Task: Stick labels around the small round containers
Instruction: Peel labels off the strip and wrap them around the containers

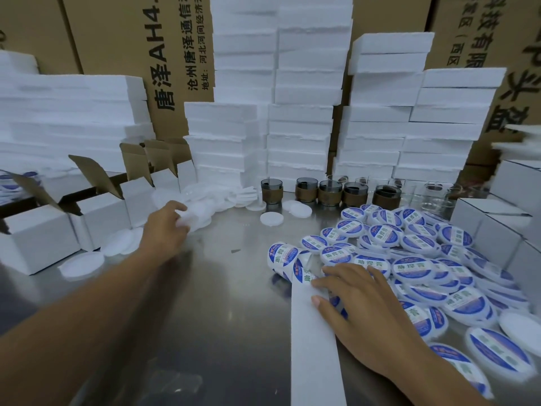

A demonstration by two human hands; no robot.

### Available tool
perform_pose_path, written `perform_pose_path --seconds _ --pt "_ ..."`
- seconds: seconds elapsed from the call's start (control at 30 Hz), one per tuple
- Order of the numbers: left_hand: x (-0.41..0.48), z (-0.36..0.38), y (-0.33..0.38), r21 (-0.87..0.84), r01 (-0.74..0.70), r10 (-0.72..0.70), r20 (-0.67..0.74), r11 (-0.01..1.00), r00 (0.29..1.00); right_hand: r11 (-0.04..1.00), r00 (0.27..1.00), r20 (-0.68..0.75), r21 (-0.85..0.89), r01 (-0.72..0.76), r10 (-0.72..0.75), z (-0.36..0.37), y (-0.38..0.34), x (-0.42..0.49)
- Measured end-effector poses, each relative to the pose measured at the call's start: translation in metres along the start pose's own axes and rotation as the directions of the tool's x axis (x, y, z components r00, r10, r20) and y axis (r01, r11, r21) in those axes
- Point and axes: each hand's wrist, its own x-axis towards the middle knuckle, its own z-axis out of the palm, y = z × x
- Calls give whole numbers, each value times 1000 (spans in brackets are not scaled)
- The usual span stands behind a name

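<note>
My left hand (165, 228) reaches out to a heap of plain white round containers (202, 206) at the left middle of the steel table, and its fingers curl round one white container (183, 218). My right hand (367, 307) lies with straight fingers on a roll of blue-and-white labels (282, 256) and its long white backing strip (314, 347), which runs toward me. A large pile of labelled blue-and-white containers (415, 259) fills the right side, touching my right hand.
Open white cartons (96, 212) stand at the left. Stacks of white foam blocks (301, 112) and brown boxes (123, 54) wall off the back. A row of dark glass cups (328, 191) stands in front of the foam. Closed white boxes (497, 224) sit at the right.
</note>
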Motion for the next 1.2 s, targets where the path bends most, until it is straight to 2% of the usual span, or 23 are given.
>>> perform_pose_path --seconds 0.13,0.23,0.3,0.4,0.5,0.57,0.7,0.87,0.97,1.1,1.2 --pt "-23 -1 36 -232 -140 144 2 963 990 1000 1000 -24 23 11 -10 0 -1 -1" --pt "-53 -2 77 -514 -105 170 81 851 982 999 1000 -23 33 7 -6 0 -2 -1" --pt "-76 2 103 -698 4 157 166 716 974 999 1000 -12 40 6 -5 -1 -2 -2" --pt "-106 16 133 -876 240 125 317 419 940 998 1000 -1 60 21 -21 -3 -2 -3" --pt "-119 28 148 -878 440 77 460 190 885 997 999 -9 67 31 -31 -4 -2 -3" --pt "-122 33 146 -846 521 114 532 115 839 996 999 -25 84 30 -28 -3 -2 -2" --pt "-119 36 132 -797 595 180 604 104 777 997 999 -45 80 -1 4 0 -4 1" --pt "-119 39 130 -774 631 160 630 55 760 994 993 -91 81 -73 80 4 -9 4" --pt "-119 42 129 -772 634 178 631 46 755 990 989 -66 58 -125 129 4 -8 3" --pt "-116 39 126 -775 632 246 616 17 749 988 996 25 127 -89 87 4 -8 2" --pt "-116 36 126 -762 648 264 625 2 735 970 998 -26 236 -54 62 2 -10 1"
